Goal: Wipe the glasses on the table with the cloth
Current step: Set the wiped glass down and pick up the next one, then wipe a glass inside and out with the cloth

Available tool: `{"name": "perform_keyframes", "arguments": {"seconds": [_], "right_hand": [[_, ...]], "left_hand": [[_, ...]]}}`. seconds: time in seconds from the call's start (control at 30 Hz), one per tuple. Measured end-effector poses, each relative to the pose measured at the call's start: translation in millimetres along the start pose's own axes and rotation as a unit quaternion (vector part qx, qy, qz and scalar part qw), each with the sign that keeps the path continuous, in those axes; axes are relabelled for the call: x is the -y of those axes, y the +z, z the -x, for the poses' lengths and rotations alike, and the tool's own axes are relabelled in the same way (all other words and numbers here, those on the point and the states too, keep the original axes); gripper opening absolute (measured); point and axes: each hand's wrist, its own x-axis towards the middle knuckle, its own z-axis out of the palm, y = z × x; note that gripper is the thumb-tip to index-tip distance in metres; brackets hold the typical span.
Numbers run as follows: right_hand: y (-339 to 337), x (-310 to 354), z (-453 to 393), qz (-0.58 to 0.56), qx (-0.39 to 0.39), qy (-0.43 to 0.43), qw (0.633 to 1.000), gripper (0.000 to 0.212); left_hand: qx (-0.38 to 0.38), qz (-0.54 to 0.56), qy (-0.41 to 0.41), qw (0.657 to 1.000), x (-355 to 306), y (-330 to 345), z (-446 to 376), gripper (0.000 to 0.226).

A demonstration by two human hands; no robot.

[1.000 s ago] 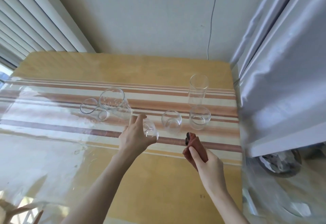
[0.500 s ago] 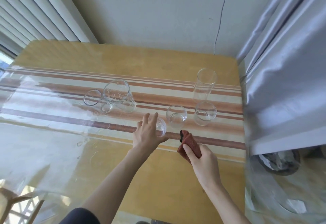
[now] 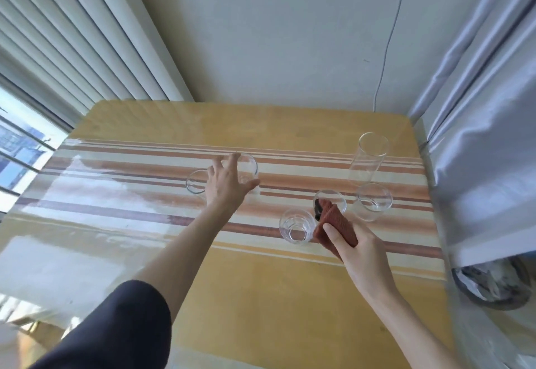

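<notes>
Several clear glasses stand on the striped table (image 3: 261, 296). My left hand (image 3: 226, 188) reaches out with fingers spread against a wide glass (image 3: 248, 169); I see no firm grip. A small glass (image 3: 195, 184) stands just left of that hand. My right hand (image 3: 359, 249) holds a folded red-brown cloth (image 3: 338, 222). A short glass (image 3: 296, 226) stands free beside the cloth on its left. Another short glass (image 3: 330, 199) is partly hidden behind the cloth. Farther right are a round glass (image 3: 374, 201) and a tall cylinder glass (image 3: 369, 155).
A clear plastic sheet covers the tablecloth and glares at the left. A grey curtain (image 3: 478, 165) hangs along the table's right edge, with a dark round object (image 3: 493, 284) below it. The wall stands behind the table, and window blinds (image 3: 72, 49) are at the left.
My left hand has let go of the short glass, which now stands beside the cloth, and has moved away to the wide glass. My right hand with the cloth has barely moved.
</notes>
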Motion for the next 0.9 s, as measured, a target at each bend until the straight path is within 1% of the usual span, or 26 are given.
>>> {"name": "perform_keyframes", "arguments": {"seconds": [0.07,0.13,0.2,0.27,0.3,0.4,0.57,0.63,0.7,0.77,0.8,0.87,0.9], "right_hand": [[3,-1,4,-0.001,-0.01,0.01,1.0,0.031],[5,-2,8,-0.001,-0.021,0.015,1.0,0.028],[7,-2,12,0.0,-0.03,0.019,0.999,0.026],[8,-3,14,0.004,-0.037,0.018,0.999,0.029],[8,-4,14,0.007,-0.04,0.019,0.999,0.031],[7,-4,14,0.0,-0.037,0.017,0.999,0.032],[6,17,10,-0.013,-0.011,-0.008,1.0,0.033],[8,30,10,-0.029,-0.003,-0.026,0.999,0.036],[13,45,9,-0.05,-0.015,-0.058,0.997,0.036],[17,65,9,-0.081,-0.054,-0.102,0.99,0.029],[19,75,9,-0.102,-0.078,-0.123,0.984,0.028],[20,95,12,-0.166,-0.108,-0.147,0.969,0.034],[18,104,16,-0.199,-0.108,-0.15,0.962,0.036]], "left_hand": [[0.024,-0.017,0.015,0.999,4,11,-4,0.054],[0.03,-0.024,0.024,0.999,9,25,-3,0.043],[0.012,0.003,0.024,1.0,11,37,0,0.034],[-0.018,0.044,0.019,0.999,10,41,1,0.016],[-0.028,0.068,0.014,0.997,9,41,1,0.01],[-0.053,0.11,0.007,0.993,12,41,-1,0.015],[-0.073,0.212,0.02,0.974,18,25,11,0.013],[-0.068,0.282,0.01,0.957,17,7,23,0.015],[-0.047,0.369,0.013,0.928,19,-14,37,0.013],[-0.028,0.45,0.027,0.892,20,-37,57,0.013],[-0.018,0.49,0.034,0.871,19,-48,68,0.017],[0.005,0.545,0.05,0.837,15,-69,89,0.026],[0.015,0.56,0.062,0.826,12,-78,99,0.027]]}}
